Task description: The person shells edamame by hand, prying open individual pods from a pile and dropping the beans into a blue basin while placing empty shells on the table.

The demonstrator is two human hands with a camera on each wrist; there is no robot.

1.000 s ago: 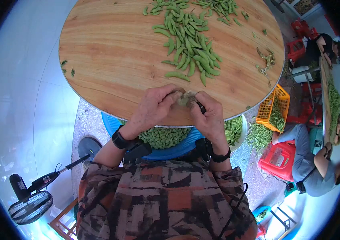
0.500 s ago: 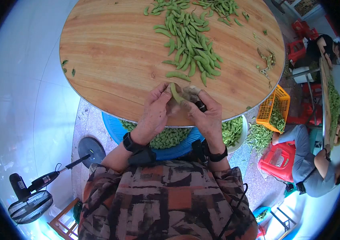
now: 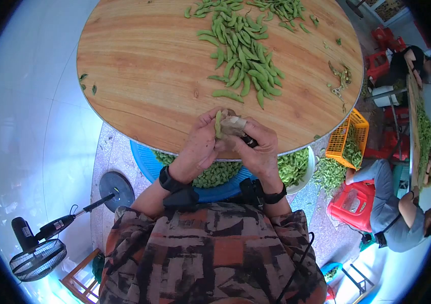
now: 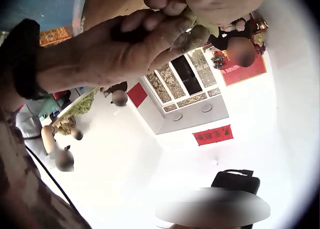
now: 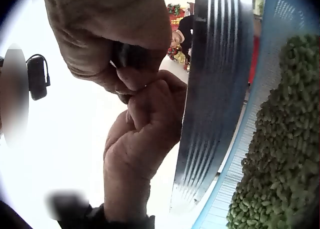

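Over the near edge of the round wooden table [image 3: 139,81], my two hands meet. My left hand [image 3: 199,144] pinches a green soybean pod [image 3: 218,123], which stands nearly upright between thumb and fingers. The right hand [image 3: 262,152] is curled around a small black object [image 3: 248,140], its fingertips right beside the pod. Most of that object is hidden in the fingers, so I cannot tell its kind. A heap of soybean pods [image 3: 243,53] lies farther up the table. Below the edge, a blue basket [image 3: 140,158] holds shelled green beans [image 3: 218,175].
A white bowl [image 3: 307,177] of green pods or beans is beside the blue basket. On the right are a yellow crate [image 3: 333,147], loose pods on the floor, a red stool [image 3: 350,205] and two seated people. A fan [image 3: 38,261] is at lower left.
A soybean pod has come into view in my left hand and turned from slanting to nearly upright. The right hand has moved slightly left against it. The heap looks unchanged.
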